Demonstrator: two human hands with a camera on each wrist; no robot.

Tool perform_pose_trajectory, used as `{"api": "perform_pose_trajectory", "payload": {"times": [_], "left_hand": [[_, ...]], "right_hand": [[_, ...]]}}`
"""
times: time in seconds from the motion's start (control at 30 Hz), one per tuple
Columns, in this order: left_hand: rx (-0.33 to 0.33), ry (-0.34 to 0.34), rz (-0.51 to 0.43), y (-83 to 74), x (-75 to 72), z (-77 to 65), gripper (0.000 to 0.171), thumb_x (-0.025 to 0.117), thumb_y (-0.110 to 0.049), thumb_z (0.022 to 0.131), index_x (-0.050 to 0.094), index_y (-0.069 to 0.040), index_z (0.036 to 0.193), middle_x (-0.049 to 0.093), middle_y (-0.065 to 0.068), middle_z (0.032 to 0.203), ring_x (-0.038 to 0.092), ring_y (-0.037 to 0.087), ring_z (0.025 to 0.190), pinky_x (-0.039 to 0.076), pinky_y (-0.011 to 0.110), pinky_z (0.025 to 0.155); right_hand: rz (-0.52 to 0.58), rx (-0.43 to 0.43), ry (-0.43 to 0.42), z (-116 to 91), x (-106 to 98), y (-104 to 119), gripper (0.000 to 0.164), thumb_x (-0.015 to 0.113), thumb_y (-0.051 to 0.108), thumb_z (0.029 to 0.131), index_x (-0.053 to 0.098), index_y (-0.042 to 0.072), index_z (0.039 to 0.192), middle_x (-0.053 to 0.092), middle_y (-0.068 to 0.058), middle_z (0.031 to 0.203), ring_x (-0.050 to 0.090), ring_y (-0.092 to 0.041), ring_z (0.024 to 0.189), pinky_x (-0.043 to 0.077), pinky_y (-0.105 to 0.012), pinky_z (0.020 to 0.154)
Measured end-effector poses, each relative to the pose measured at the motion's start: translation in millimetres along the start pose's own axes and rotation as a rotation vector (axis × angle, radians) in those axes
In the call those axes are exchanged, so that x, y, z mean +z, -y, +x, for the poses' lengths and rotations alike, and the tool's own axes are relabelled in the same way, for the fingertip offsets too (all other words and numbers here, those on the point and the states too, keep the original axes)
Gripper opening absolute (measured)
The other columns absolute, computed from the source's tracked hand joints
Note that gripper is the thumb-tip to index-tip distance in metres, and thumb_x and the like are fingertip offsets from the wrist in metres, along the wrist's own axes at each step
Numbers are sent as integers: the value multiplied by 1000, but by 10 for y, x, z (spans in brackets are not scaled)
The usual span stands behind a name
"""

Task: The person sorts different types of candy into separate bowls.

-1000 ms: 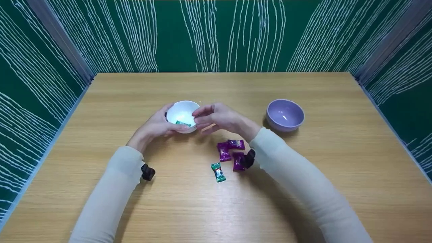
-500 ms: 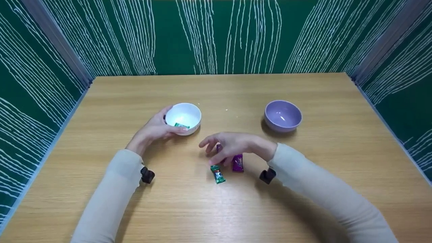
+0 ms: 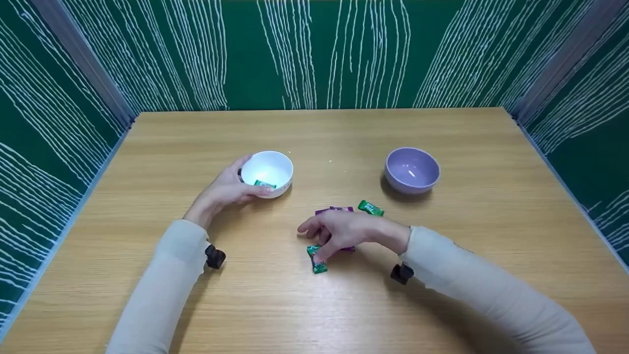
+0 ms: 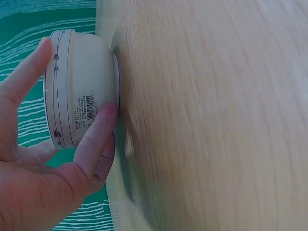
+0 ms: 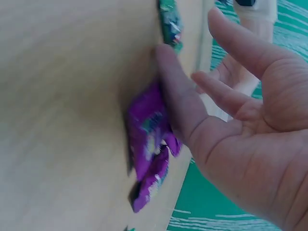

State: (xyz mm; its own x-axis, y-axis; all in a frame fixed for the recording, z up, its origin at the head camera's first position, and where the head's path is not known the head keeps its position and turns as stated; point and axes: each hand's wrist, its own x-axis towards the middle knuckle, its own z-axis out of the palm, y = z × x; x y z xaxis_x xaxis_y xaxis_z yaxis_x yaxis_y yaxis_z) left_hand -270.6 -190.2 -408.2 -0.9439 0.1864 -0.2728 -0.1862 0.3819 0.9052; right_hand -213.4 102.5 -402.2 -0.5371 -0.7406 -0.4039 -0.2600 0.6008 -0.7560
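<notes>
My left hand [image 3: 228, 186] grips a white bowl [image 3: 275, 164] on the table, thumb over its near side. In the left wrist view the bowl's outside [image 4: 91, 62] shows a vine band and a barcode label. A green-wrapped candy [image 3: 264, 184] lies inside it. My right hand [image 3: 339, 230] is low over the candies, its fingers extended and apart. Its thumb overlaps a green-wrapped candy [image 3: 319, 268] in the head view; in the right wrist view the thumb tip is right at that candy [image 5: 169, 21]. Several purple-wrapped candies [image 5: 147, 127] lie beneath the hand, partly hidden.
A purple bowl [image 3: 413, 169] stands to the right on the wooden table [image 3: 245, 305]. Another green-wrapped candy [image 3: 371, 208] lies just beyond my right wrist. Green walls with white streaks [image 3: 250, 59] border the table at the back and sides.
My right hand has come from the white bowl's rim back down to the candies, its thumb now over the near green one. The left hand still holds the white bowl in place.
</notes>
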Motion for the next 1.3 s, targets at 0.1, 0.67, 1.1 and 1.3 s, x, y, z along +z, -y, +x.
{"api": "perform_pose_trajectory", "payload": {"times": [0.1,0.67,1.1,1.3], "left_hand": [[1,-6,4,10,-6,-3,119,95,-34,71,19,-20,163,26,11,161,36,31,138,42,41,111],[-5,-10,-5,12,-10,6,122,96,-35,69,19,-21,163,24,10,162,37,30,136,48,40,105],[3,0,-27,0,16,28,122,96,-30,69,19,-19,163,27,11,161,39,29,137,50,41,103],[-14,4,-14,8,2,20,119,94,-32,72,18,-21,163,26,11,162,38,31,138,48,43,105]], "right_hand": [[-27,23,-26,6,66,16,65,86,19,83,58,11,141,64,1,131,61,-16,106,49,-35,100],[-142,4,-81,35,193,41,44,88,11,79,71,13,120,68,6,102,59,-13,92,51,-34,90],[-106,-71,-163,45,206,13,36,85,8,83,73,12,116,70,5,105,58,-13,92,51,-32,88],[156,-128,-248,76,149,65,33,82,-1,83,66,4,112,70,0,98,64,-14,87,56,-27,84]]}}
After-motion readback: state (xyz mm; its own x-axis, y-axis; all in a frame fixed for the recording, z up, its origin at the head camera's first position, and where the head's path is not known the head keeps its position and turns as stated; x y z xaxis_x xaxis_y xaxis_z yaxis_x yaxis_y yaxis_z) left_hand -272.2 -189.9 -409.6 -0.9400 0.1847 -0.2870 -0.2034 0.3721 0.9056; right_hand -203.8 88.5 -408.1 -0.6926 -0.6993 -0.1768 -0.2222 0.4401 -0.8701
